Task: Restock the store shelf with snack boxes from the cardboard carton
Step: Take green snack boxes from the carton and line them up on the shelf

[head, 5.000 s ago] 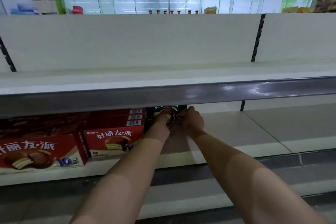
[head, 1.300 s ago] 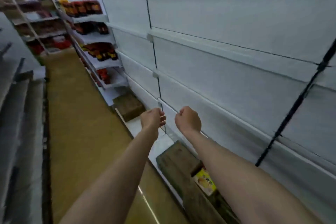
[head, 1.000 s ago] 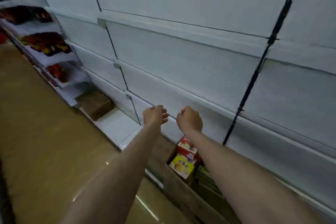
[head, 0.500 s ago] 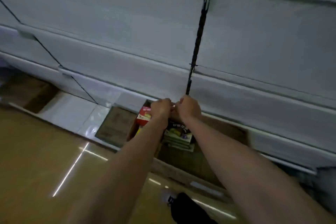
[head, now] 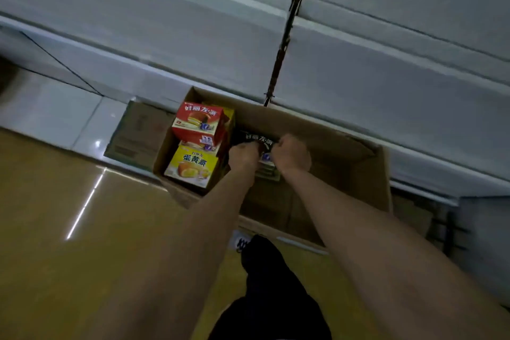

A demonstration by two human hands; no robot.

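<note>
White shelving point(head: 358, 69) rises beyond both hands, its tiers tilted across the view and bare where they show. Below it, on the tan floor point(head: 69, 243), sits the open cardboard carton point(head: 339, 146), wrapped around the hands on all sides, its right half mostly hollow. A flattened piece of cardboard point(head: 135, 130) lies just to the left of it.

Inside the carton, left of the hands, a red snack box point(head: 197, 121) stands on top of a stack, with a yellow egg-yolk pie box point(head: 190, 165) nearer the person. Between the hands lies the black snack box point(head: 258, 141), its white lettering peeking out just beyond the knuckles. It sits on top of other boxes (too dim to tell which kind).

The left hand point(head: 244, 156) and right hand point(head: 294, 156) are close together, fingers curled down at the black box's two ends; they appear to clamp it, though the fingertips are hidden.

My worry is the lift. The grip looks like a pinch on the ends alone, so the box could slip back into the carton if tugged fast. The red and yellow stack leans close at the left, and a careless left elbow or a sideways drag might topple it.
</note>
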